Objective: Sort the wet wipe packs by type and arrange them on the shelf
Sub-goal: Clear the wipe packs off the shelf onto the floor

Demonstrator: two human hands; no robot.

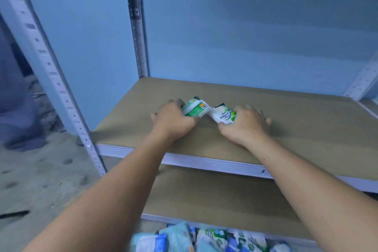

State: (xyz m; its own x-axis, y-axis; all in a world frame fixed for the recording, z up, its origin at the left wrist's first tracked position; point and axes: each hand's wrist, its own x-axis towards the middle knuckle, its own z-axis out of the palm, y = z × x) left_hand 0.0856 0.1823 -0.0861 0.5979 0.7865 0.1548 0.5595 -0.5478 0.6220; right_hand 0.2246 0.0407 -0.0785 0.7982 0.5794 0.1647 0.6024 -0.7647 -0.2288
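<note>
Two green-and-white wipe packs are sitting on the shelf [286, 120], our left hand [173, 120] gripping one [196, 108], our right hand [245, 124] the other [222, 115], and we are best setting them flush together.

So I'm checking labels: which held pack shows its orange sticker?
The pack in the left hand, the green-and-white pack; the right hand's pack shows printed text.

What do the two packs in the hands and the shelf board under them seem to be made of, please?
Left pack and right pack: probably soft plastic film, glossy, since they crumple in the grip. Shelf board: likely fibreboard or similar, matte tan, with a pale metal-looking front rail.
</note>
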